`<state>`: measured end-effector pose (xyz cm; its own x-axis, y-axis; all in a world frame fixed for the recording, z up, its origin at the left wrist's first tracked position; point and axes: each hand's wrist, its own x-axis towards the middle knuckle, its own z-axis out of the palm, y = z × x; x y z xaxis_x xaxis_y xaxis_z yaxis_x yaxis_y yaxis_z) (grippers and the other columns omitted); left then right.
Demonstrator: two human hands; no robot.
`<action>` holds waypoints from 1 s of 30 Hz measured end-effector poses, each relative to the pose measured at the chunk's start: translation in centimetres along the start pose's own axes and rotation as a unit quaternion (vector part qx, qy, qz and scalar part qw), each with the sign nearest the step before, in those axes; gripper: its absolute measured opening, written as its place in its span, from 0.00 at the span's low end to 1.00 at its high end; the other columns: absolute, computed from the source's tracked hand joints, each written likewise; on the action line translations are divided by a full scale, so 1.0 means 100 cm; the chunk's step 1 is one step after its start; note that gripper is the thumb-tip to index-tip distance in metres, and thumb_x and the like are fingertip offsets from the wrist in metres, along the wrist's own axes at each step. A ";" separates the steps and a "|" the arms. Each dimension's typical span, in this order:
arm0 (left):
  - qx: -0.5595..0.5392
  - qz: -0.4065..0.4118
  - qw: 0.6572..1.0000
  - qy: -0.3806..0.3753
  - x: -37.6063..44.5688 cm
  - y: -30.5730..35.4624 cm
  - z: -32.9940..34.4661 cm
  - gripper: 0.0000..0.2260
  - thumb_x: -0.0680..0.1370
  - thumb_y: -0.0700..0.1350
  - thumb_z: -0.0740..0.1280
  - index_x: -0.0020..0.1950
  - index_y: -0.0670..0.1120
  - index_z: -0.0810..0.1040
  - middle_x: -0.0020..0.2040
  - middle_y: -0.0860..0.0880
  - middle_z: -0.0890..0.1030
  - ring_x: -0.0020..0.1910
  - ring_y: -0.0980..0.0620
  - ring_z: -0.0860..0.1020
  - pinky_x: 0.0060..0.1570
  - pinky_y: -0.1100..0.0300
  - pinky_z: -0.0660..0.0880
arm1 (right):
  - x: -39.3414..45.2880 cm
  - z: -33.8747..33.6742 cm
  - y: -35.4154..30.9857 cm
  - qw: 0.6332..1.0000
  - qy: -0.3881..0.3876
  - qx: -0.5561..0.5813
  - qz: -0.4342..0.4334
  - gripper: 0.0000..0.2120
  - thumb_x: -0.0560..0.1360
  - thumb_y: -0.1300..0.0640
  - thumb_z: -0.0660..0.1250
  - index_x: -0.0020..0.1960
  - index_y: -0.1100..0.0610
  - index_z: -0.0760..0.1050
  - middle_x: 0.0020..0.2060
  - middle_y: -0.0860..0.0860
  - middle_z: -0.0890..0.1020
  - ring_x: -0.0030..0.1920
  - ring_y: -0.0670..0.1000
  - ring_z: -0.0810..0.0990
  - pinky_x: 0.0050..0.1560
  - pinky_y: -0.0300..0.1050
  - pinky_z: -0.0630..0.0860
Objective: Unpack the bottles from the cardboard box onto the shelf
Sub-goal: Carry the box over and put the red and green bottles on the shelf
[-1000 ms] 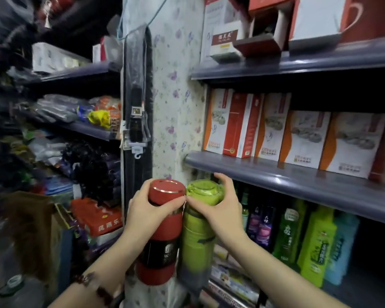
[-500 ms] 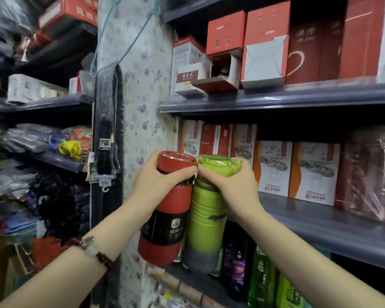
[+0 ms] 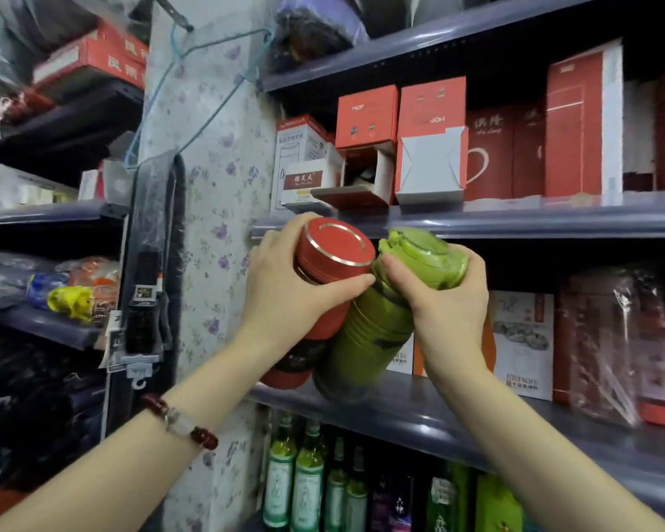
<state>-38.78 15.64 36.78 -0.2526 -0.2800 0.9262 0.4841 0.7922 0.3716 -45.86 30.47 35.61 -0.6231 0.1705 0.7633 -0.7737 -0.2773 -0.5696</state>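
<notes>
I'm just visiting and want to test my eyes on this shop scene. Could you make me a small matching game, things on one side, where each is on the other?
Things:
1. red bottle
2. green bottle
3. beaded bracelet
4. red mug box

Places:
A. on the left wrist
B. on the upper shelf
C. in the right hand
D. in the left hand

Pairs: 1-D, 2-C, 3-A, 4-B

On the far upper shelf (image 3: 515, 218), a red carton (image 3: 366, 115) reads "MDF", the red carton to its right (image 3: 432, 109) shows the same letters upside down, and other boxes carry Chinese characters too small or blurred for me to read.
</notes>
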 end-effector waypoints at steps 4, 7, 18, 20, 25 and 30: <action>-0.025 0.033 0.999 0.007 0.001 -0.003 0.010 0.34 0.56 0.64 0.76 0.60 0.61 0.71 0.57 0.56 0.76 0.61 0.51 0.73 0.62 0.51 0.72 | 0.001 -0.005 0.002 0.999 0.019 -0.008 -0.048 0.32 0.60 0.52 0.81 0.59 0.50 0.70 0.49 0.43 0.79 0.50 0.42 0.80 0.50 0.35 0.75; -0.061 0.043 0.997 -0.014 -0.002 -0.014 0.022 0.34 0.56 0.63 0.76 0.59 0.68 0.69 0.57 0.60 0.74 0.62 0.56 0.73 0.62 0.60 0.69 | 0.003 -0.010 0.013 0.998 0.026 -0.015 -0.054 0.34 0.60 0.53 0.82 0.61 0.51 0.69 0.50 0.44 0.78 0.51 0.43 0.80 0.50 0.36 0.75; -0.089 -0.045 0.994 -0.046 0.011 -0.061 0.078 0.36 0.54 0.64 0.75 0.61 0.62 0.73 0.58 0.57 0.77 0.57 0.59 0.76 0.62 0.60 0.71 | 0.031 -0.008 0.047 0.994 0.050 -0.090 0.030 0.39 0.57 0.45 0.82 0.63 0.48 0.69 0.52 0.45 0.80 0.56 0.50 0.78 0.59 0.49 0.76; -0.084 -0.082 0.992 -0.045 0.020 -0.070 0.083 0.35 0.53 0.66 0.74 0.59 0.62 0.74 0.57 0.56 0.79 0.56 0.57 0.77 0.61 0.59 0.72 | 0.046 0.000 0.049 0.991 0.035 -0.116 0.061 0.41 0.55 0.42 0.81 0.63 0.50 0.70 0.53 0.47 0.80 0.57 0.52 0.78 0.62 0.53 0.75; -0.094 -0.168 0.979 -0.063 0.037 -0.095 0.094 0.31 0.53 0.67 0.73 0.54 0.60 0.77 0.51 0.56 0.83 0.52 0.55 0.80 0.58 0.54 0.76 | 0.077 0.022 0.064 0.984 0.012 -0.118 0.135 0.51 0.44 0.34 0.79 0.63 0.55 0.71 0.56 0.52 0.81 0.59 0.56 0.79 0.62 0.55 0.76; -0.126 -0.226 0.963 -0.073 0.047 -0.117 0.095 0.17 0.62 0.61 0.76 0.46 0.59 0.76 0.47 0.58 0.82 0.51 0.54 0.80 0.56 0.54 0.77 | 0.085 0.038 0.089 0.981 -0.054 -0.129 0.137 0.57 0.42 0.32 0.79 0.68 0.49 0.68 0.60 0.49 0.80 0.62 0.55 0.78 0.61 0.58 0.77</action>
<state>-53.59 10.24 36.17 -0.5912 -0.4725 0.6536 0.4801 0.4449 0.7560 -57.63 25.88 38.22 -0.8068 0.0188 0.5906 -0.5907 -0.0473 -0.8055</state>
